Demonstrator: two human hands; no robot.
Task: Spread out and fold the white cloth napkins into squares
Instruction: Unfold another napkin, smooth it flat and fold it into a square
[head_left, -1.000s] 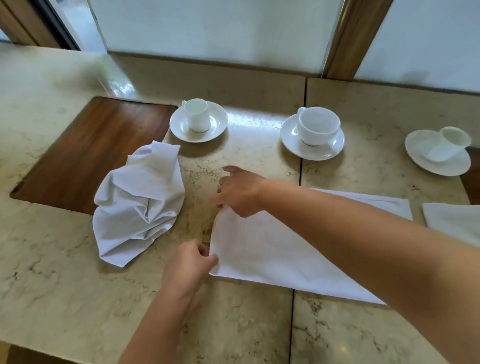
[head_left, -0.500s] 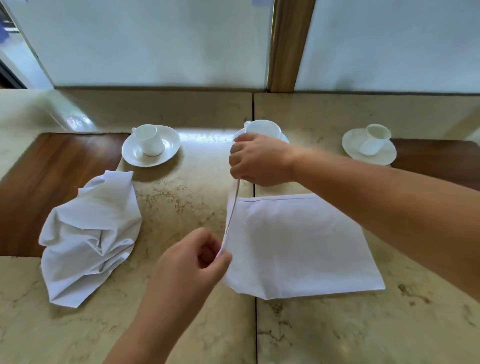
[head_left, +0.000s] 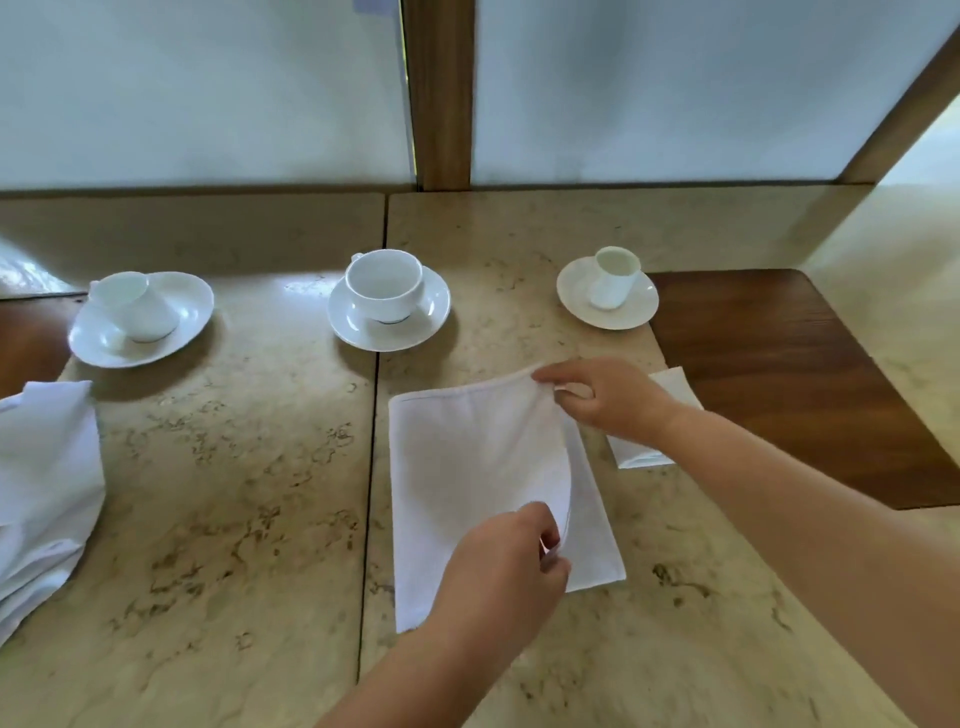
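A white cloth napkin (head_left: 467, 467) lies on the marble table (head_left: 234, 493), its left half folded over to the right. My left hand (head_left: 498, 577) pinches the near corner of the folded layer. My right hand (head_left: 608, 397) pinches the far corner, still a little above the lower layer. The folded edge curves and stops short of the napkin's right edge. A crumpled white napkin (head_left: 41, 493) sits at the left edge of the view. Another folded white napkin (head_left: 644, 452) lies partly hidden under my right forearm.
Three white cups on saucers stand along the back: left cup (head_left: 135, 312), middle cup (head_left: 387, 293), right cup (head_left: 610, 280). A dark wooden inlay (head_left: 779, 374) lies at the right, another (head_left: 26, 338) at the far left. Window panes and a wooden post rise behind.
Both hands have carried the napkin's left edge up and over to the right, doubling the cloth. The view has shifted right, so the crumpled napkin now sits at the left edge.
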